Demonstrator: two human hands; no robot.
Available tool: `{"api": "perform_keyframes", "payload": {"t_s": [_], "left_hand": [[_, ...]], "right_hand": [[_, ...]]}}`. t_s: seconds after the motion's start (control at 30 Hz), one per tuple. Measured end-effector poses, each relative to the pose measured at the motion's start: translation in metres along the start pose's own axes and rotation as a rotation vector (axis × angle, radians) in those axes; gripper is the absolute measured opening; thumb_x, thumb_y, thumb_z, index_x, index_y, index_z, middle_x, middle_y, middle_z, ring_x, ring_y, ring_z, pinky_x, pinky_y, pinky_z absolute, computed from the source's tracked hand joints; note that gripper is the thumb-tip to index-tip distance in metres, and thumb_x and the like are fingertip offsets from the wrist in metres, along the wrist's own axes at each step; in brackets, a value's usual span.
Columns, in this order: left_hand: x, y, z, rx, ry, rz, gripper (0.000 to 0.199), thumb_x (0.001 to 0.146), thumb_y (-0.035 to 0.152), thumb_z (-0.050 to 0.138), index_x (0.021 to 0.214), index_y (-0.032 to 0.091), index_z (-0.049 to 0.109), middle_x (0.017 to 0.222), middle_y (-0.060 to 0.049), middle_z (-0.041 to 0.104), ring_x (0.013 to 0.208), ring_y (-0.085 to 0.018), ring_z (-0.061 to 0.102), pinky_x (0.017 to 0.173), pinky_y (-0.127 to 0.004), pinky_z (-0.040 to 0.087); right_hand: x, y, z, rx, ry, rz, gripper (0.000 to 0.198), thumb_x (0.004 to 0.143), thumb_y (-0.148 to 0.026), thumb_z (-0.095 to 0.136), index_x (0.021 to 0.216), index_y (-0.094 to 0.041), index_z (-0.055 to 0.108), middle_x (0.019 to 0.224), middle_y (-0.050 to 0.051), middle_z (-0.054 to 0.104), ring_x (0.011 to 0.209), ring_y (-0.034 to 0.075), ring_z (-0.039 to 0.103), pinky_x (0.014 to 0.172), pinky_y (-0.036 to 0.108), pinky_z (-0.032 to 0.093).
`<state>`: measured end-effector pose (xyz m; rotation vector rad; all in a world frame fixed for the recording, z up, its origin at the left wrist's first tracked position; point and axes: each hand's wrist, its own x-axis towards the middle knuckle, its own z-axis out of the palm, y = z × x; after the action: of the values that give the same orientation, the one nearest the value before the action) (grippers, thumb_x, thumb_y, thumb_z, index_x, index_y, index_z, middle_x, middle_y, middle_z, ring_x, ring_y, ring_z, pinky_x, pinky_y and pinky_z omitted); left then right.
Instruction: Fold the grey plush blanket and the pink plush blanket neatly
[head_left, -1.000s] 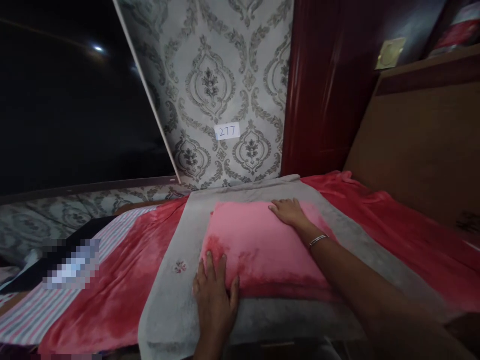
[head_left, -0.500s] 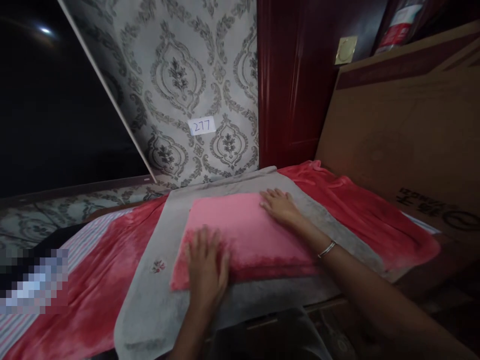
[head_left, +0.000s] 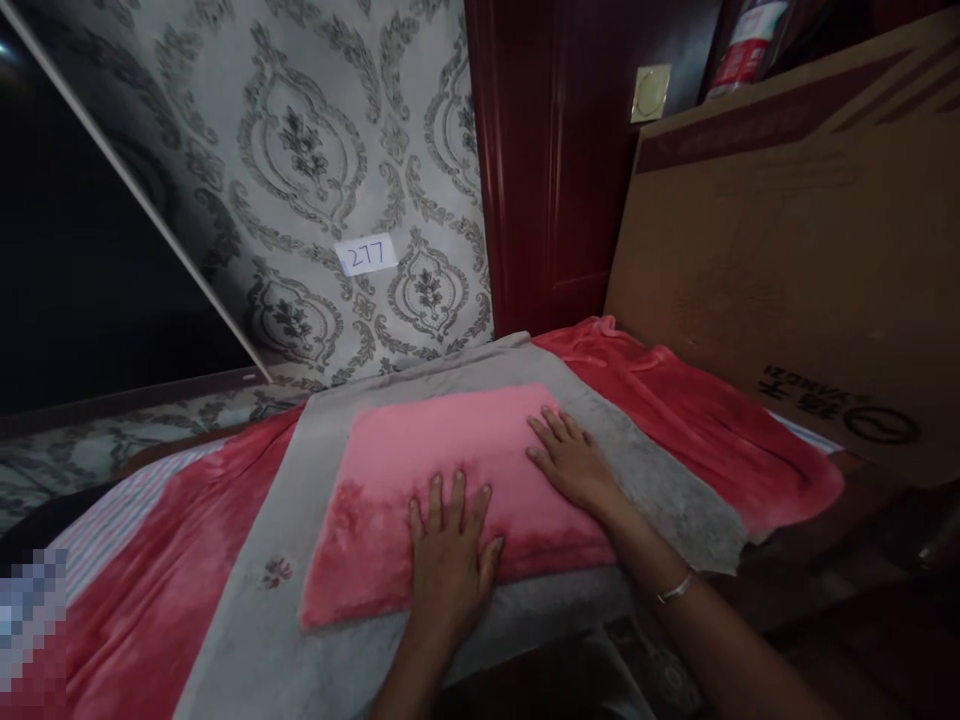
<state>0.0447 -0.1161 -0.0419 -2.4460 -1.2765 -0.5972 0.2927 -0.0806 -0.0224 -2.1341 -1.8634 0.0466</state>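
A folded pink plush cloth (head_left: pixel 420 450), roughly rectangular, lies flat in the middle of the view. My left hand (head_left: pixel 450 550) rests palm down on its near edge, fingers spread. Toward the right edge of the cloth my right hand (head_left: pixel 574 462) lies flat, fingers apart, a bracelet on the wrist. Neither hand grips anything. Beneath the pink cloth is a grey cloth (head_left: pixel 247 600) with a small flower motif on its left part. Red plush fabric (head_left: pixel 675 420) shows under the grey cloth on both sides.
A large cardboard box (head_left: pixel 750 240) leans at the right, with a bottle (head_left: pixel 750 45) above it. At the left stands a dark screen (head_left: pixel 97 250). A paper marked 277 (head_left: pixel 366 254) is on the patterned wall. Striped fabric (head_left: pixel 142 500) lies at the left.
My left hand has moved right along the pink cloth's near edge, and my right hand has come slightly nearer me. The camera view has shifted to the right.
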Motion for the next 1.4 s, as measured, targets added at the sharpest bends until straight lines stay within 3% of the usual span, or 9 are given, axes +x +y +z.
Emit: {"api": "perform_keyframes", "payload": {"t_s": [0.17, 0.3, 0.43, 0.6, 0.8, 1.0, 1.2, 1.3, 1.4], "left_hand": [[0.001, 0.003, -0.003, -0.010, -0.010, -0.003, 0.054, 0.096, 0.036, 0.053, 0.150, 0.033, 0.050, 0.164, -0.006, 0.037, 0.151, -0.038, 0.029, 0.119, -0.068, 0.023], [0.000, 0.005, -0.005, -0.048, -0.028, -0.020, 0.055, 0.095, 0.036, 0.054, 0.150, 0.034, 0.049, 0.162, -0.004, 0.041, 0.151, -0.037, 0.029, 0.122, -0.065, 0.020], [-0.001, 0.005, -0.008, -0.085, -0.044, 0.005, 0.056, 0.096, 0.035, 0.053, 0.152, 0.033, 0.046, 0.161, -0.003, 0.042, 0.152, -0.035, 0.029, 0.123, -0.063, 0.018], [-0.003, 0.006, -0.007, -0.093, -0.042, 0.002, 0.055, 0.096, 0.035, 0.053, 0.151, 0.032, 0.048, 0.162, -0.002, 0.041, 0.151, -0.034, 0.029, 0.124, -0.062, 0.015], [-0.005, 0.006, -0.010, -0.076, -0.064, -0.002, 0.055, 0.096, 0.038, 0.054, 0.150, 0.034, 0.048, 0.162, -0.002, 0.040, 0.151, -0.034, 0.031, 0.123, -0.063, 0.020], [-0.016, -0.035, -0.033, 0.002, -0.135, -0.176, 0.048, 0.099, 0.037, 0.047, 0.146, 0.029, 0.054, 0.157, -0.009, 0.046, 0.147, -0.034, 0.039, 0.121, -0.069, 0.017], [-0.057, -0.083, -0.043, 0.044, -0.187, -0.452, 0.056, 0.100, 0.039, 0.040, 0.151, 0.017, 0.047, 0.163, -0.015, 0.035, 0.152, -0.036, 0.029, 0.116, -0.068, 0.029], [-0.065, -0.094, -0.049, 0.028, -0.175, -0.472, 0.055, 0.099, 0.040, 0.041, 0.148, 0.016, 0.051, 0.161, -0.015, 0.040, 0.150, -0.036, 0.034, 0.118, -0.065, 0.030], [-0.040, -0.094, -0.058, -0.006, -0.135, -0.406, 0.049, 0.100, 0.037, 0.039, 0.141, 0.018, 0.057, 0.155, -0.015, 0.049, 0.147, -0.034, 0.039, 0.119, -0.063, 0.031]], "right_hand": [[-0.012, 0.021, 0.000, 0.050, -0.031, 0.060, 0.061, 0.104, -0.049, 0.028, 0.161, -0.028, 0.030, 0.170, 0.003, 0.017, 0.152, 0.031, 0.029, 0.117, 0.053, 0.034], [-0.028, 0.018, -0.021, 0.023, -0.085, 0.074, 0.060, 0.103, -0.046, 0.029, 0.159, -0.026, 0.035, 0.168, 0.003, 0.023, 0.153, 0.033, 0.024, 0.118, 0.060, 0.031], [-0.047, -0.017, -0.033, -0.010, 0.049, -0.132, 0.057, 0.103, -0.041, 0.027, 0.155, -0.025, 0.044, 0.166, 0.004, 0.031, 0.155, 0.034, 0.019, 0.119, 0.065, 0.023], [-0.068, -0.054, -0.001, -0.001, 0.038, -0.259, 0.055, 0.101, -0.036, 0.035, 0.155, -0.029, 0.044, 0.165, 0.003, 0.032, 0.153, 0.034, 0.024, 0.121, 0.063, 0.017], [-0.080, -0.041, 0.017, -0.033, 0.082, -0.218, 0.056, 0.101, -0.040, 0.036, 0.156, -0.031, 0.042, 0.165, 0.002, 0.033, 0.153, 0.032, 0.024, 0.121, 0.061, 0.019], [-0.086, -0.010, 0.012, -0.114, 0.149, -0.118, 0.057, 0.101, -0.045, 0.033, 0.155, -0.028, 0.043, 0.165, 0.004, 0.033, 0.152, 0.033, 0.027, 0.118, 0.063, 0.025], [-0.104, 0.028, 0.025, -0.040, 0.257, -0.043, 0.057, 0.103, -0.045, 0.027, 0.154, -0.025, 0.044, 0.160, 0.008, 0.042, 0.149, 0.034, 0.033, 0.113, 0.065, 0.032], [-0.104, 0.036, 0.019, -0.008, 0.301, -0.049, 0.057, 0.103, -0.046, 0.025, 0.146, -0.023, 0.055, 0.155, 0.010, 0.050, 0.147, 0.035, 0.036, 0.111, 0.067, 0.033], [-0.084, 0.022, -0.003, 0.010, 0.341, -0.073, 0.057, 0.103, -0.045, 0.026, 0.144, -0.021, 0.057, 0.153, 0.012, 0.052, 0.146, 0.035, 0.039, 0.112, 0.064, 0.033]]}}
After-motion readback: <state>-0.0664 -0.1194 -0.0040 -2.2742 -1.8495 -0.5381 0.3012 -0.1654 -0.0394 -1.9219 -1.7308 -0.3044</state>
